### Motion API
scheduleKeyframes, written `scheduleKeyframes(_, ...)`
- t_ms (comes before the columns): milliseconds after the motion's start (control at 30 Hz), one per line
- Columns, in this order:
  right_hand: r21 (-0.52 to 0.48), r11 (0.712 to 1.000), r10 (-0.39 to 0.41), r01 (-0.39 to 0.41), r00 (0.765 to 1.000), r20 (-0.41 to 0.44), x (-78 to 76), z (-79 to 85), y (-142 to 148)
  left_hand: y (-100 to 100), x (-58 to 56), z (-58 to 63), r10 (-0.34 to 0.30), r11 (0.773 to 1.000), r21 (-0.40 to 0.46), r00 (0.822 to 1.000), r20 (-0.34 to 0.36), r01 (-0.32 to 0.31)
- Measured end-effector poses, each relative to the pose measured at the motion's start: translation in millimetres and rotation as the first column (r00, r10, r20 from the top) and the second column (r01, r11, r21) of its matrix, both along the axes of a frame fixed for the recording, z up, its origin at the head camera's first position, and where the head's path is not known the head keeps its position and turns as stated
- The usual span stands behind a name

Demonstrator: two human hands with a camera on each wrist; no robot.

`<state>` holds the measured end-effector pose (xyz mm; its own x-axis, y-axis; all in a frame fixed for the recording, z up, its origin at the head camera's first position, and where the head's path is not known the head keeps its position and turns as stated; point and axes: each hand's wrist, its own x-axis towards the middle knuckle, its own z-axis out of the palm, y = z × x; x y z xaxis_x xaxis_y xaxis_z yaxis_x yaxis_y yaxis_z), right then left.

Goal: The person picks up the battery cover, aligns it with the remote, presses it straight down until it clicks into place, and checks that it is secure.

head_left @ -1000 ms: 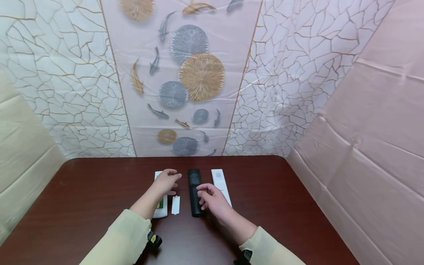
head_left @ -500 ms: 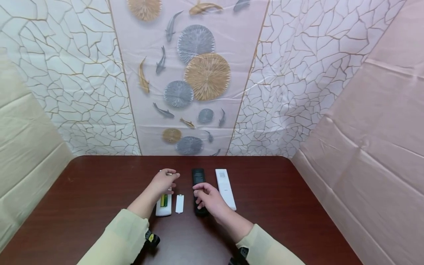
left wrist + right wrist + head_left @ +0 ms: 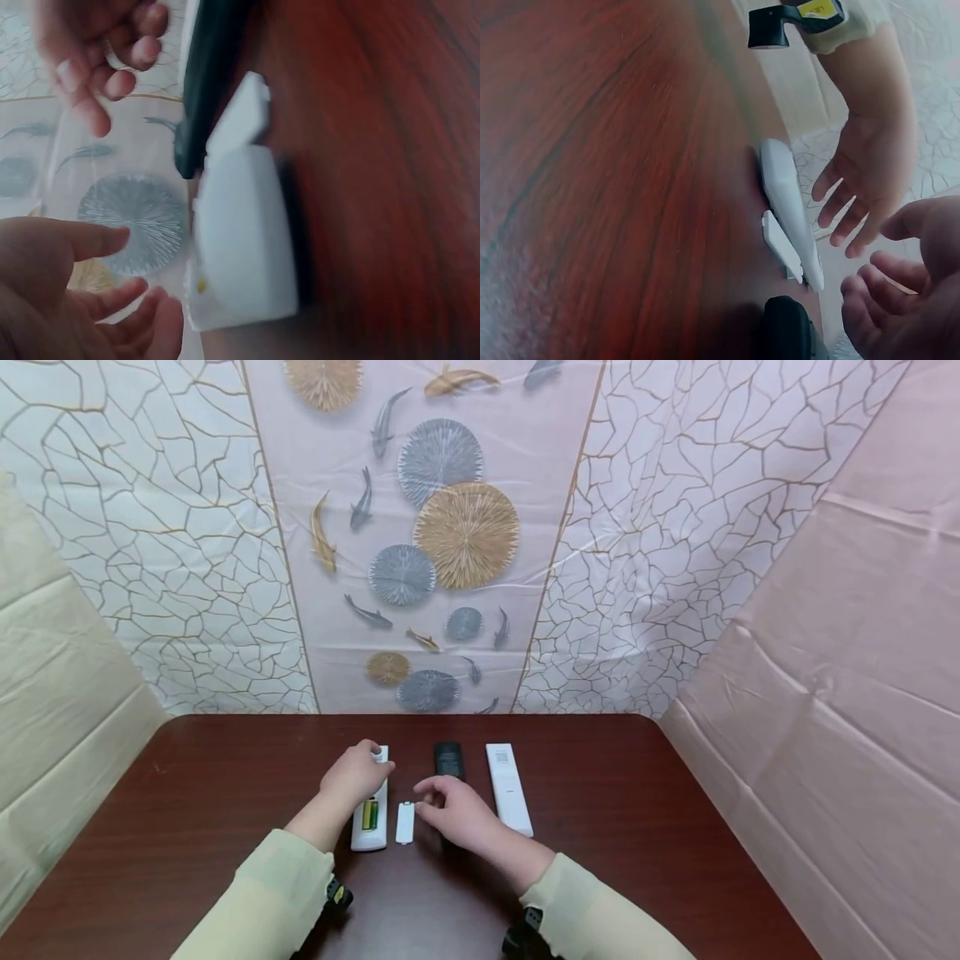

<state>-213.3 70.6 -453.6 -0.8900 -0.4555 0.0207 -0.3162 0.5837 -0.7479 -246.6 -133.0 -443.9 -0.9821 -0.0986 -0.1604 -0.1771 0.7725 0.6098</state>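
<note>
My left hand (image 3: pixel 354 777) hovers over the upper part of a white remote control (image 3: pixel 370 841), its fingers loosely bent and apart from the remote in the left wrist view. The remote lies back up, with a green and yellow battery (image 3: pixel 370 816) showing in its uncovered compartment. A small white battery cover (image 3: pixel 405 823) lies just right of it. My right hand (image 3: pixel 457 814) hangs in the air between the cover and a black remote control (image 3: pixel 448 760), hiding the black remote's lower part. Its fingers (image 3: pixel 885 289) are relaxed and hold nothing.
Another white remote control (image 3: pixel 510 789) lies back up, right of the black one. All lie on a dark red-brown wooden table (image 3: pixel 225 793). A patterned cloth wall (image 3: pixel 450 610) stands along the table's far edge.
My left hand has shifted slightly left and lower over the white remote. My right hand has moved left from the black remote toward the battery cover. The remotes lie still.
</note>
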Motion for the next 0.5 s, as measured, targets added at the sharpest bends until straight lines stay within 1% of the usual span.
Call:
scheduleKeyframes(100, 0.151, 0.988, 0.052, -0.035, 0.993, -0.108, 1.2, -0.9, -5, -1, -0.3, -4.8, 0.004, 0.993, -0.121, 1.0, 0.005, -0.003)
scheduleKeyframes(167, 0.25, 0.967, 0.093, -0.05, 0.982, -0.163, 2.2, -2.3, -9, -1, 0.0, -7.4, 0.007, 0.987, -0.161, 1.0, 0.014, -0.005)
scheduleKeyframes(233, 0.343, 0.938, 0.131, -0.053, 0.969, -0.208, 3.3, -3.6, -12, -1, 0.4, -8.7, 0.014, 0.985, -0.171, 1.0, 0.025, -0.009)
scheduleKeyframes(333, 0.461, 0.887, 0.172, -0.035, 0.951, -0.258, 3.6, -5.8, -18, -1, 1.2, -8.5, 0.025, 0.988, -0.156, 0.999, 0.04, -0.019)
scheduleKeyframes(400, 0.515, 0.857, 0.186, -0.019, 0.944, -0.274, 3.3, -7.2, -20, -2, 1.9, -7.7, 0.029, 0.99, -0.143, 0.998, 0.053, -0.021)
scheduleKeyframes(500, 0.56, 0.828, 0.201, -0.005, 0.936, -0.289, 2.3, -8.9, -23, -3, 2.4, -7.7, 0.03, 0.992, -0.121, 0.997, 0.076, -0.02)
